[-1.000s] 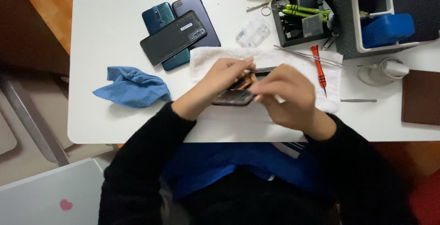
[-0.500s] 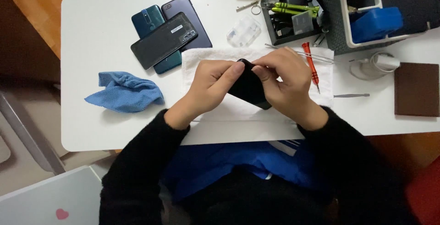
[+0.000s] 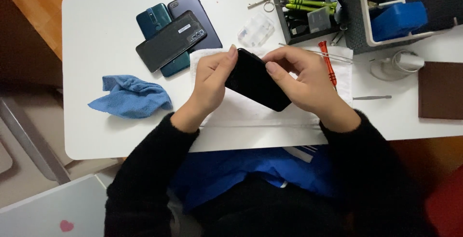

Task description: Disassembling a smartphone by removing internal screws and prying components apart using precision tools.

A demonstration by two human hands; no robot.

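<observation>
Item: black phone (image 3: 255, 80), slab-shaped, glossy dark face up, tilted, lifted just above a white cloth mat (image 3: 251, 114) on the white counter (image 3: 96, 34).

Hold: left hand (image 3: 212, 85) has its fingers closed along the phone's left long edge, thumb tip at the top corner. Right hand (image 3: 308, 80) has its fingers pinched on the upper right edge, thumb pressing the face near the top. Both grip the phone by its edges only; nothing supports it from beneath.

Beyond the left fingers: three stacked phones (image 3: 176, 39), back covers up, and a crumpled blue cloth (image 3: 130, 97).
Beyond the right fingers: red-handled screwdriver (image 3: 329, 65) just beside the knuckles, tweezers (image 3: 371, 97), black tool tray (image 3: 308, 10) with green-handled tools, small clear parts box (image 3: 255, 29).

Risks, judged:
- Edge-only pinch on a smooth slab: a slip would drop it onto the mat, or a corner onto the bare counter.
- Thumb pressure near the top corner could flex or crack the panel.
- A right-hand shift could knock the screwdriver and roll it off the mat.
</observation>
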